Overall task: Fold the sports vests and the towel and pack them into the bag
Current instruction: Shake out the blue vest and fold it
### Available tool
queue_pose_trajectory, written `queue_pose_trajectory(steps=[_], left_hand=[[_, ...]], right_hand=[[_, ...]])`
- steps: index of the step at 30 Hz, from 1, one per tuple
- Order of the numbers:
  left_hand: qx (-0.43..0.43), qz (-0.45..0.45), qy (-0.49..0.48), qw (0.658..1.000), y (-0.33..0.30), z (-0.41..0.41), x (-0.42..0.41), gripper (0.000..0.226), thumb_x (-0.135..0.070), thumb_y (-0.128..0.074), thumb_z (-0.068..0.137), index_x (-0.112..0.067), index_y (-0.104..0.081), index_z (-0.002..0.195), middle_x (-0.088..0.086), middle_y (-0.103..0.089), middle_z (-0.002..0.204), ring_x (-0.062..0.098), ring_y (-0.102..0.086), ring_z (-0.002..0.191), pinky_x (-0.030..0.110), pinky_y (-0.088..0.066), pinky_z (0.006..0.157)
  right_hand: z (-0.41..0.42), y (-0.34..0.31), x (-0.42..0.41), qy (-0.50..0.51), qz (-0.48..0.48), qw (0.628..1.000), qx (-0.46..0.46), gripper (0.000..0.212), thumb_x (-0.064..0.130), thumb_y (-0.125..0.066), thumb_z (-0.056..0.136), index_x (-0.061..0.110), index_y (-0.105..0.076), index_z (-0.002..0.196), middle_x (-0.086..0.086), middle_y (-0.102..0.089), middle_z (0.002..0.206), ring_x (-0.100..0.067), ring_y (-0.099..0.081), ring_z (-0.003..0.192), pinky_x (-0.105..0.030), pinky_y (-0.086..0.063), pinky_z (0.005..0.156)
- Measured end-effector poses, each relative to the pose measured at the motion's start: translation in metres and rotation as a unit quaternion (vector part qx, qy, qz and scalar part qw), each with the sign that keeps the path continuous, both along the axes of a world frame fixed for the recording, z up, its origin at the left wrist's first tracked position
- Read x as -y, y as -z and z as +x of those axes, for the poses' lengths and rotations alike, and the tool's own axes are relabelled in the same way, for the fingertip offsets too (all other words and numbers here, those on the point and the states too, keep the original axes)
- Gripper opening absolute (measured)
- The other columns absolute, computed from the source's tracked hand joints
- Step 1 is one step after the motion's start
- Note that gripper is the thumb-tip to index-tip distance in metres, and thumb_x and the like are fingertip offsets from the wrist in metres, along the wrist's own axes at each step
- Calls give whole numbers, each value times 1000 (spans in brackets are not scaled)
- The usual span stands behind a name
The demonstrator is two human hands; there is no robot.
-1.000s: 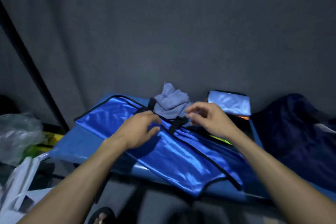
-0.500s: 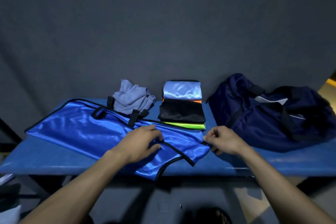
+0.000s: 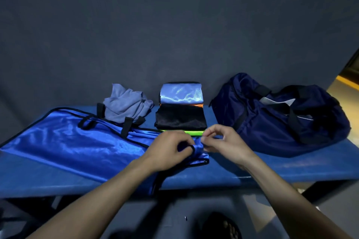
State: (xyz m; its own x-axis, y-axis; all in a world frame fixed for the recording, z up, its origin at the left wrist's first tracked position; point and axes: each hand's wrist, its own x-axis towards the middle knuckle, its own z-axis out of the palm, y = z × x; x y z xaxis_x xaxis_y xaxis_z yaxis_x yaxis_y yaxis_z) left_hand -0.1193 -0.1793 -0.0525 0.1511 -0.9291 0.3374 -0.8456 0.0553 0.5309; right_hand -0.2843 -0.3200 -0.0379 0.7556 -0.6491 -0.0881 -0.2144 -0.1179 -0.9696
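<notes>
Our left hand (image 3: 171, 149) curls round the blue vest's (image 3: 77, 145) bunched end on the bench (image 3: 291, 167); our right hand (image 3: 223, 141) pinches the same end, near the bag (image 3: 272, 118).

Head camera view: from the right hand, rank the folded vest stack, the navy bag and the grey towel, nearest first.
From the right hand:
1. Folded vest stack, just behind it.
2. Navy bag, off to the right.
3. Grey towel, back left, by the wall.

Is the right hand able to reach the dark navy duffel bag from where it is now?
Probably yes: the right hand lies just left of the dark navy duffel bag, with only bare blue bench between them.
</notes>
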Motion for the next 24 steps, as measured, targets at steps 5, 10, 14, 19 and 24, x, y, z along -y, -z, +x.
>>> queue_pose_trajectory(steps=[5,10,14,19,24], left_hand=[[-123,39,-40,991,-20,6,7,4,-19,-74,77,-22,-72,75,-12,-63,62,1,-52,58,23,-43,61],[-33,71,2,997,-28,14,8,9,-22,-78,84,-29,-77,90,-9,-69,79,7,-62,74,22,-47,72],[60,72,-1,996,-29,26,1,16,-16,-68,94,-23,-71,108,-10,-65,96,14,-58,93,27,-44,85],[78,17,-44,996,-20,36,-5,19,-14,-58,99,-30,-64,108,-24,-55,82,14,-46,89,44,-45,87],[57,-38,-67,995,-17,35,-9,13,-29,-52,97,-32,-59,107,-14,-61,97,16,-48,90,50,-47,86]], right_hand=[[1,17,-30,-63,-102,992,-29,54,35,-91,65,29,-63,110,2,-66,108,-17,-70,92,-36,-61,79],[25,25,-47,49,-221,973,-32,18,21,-73,81,28,-69,98,6,-71,94,-9,-67,80,-34,-56,76],[32,25,-46,69,-187,978,-52,26,6,-58,87,27,-70,98,7,-72,85,-8,-64,71,-32,-54,71],[37,13,-47,37,60,997,34,39,-6,-51,85,22,-69,106,-12,-68,86,-24,-56,70,-33,-44,68],[41,6,-46,37,246,962,117,39,-9,-39,83,8,-67,105,-17,-62,83,-27,-57,66,-37,-48,65]])
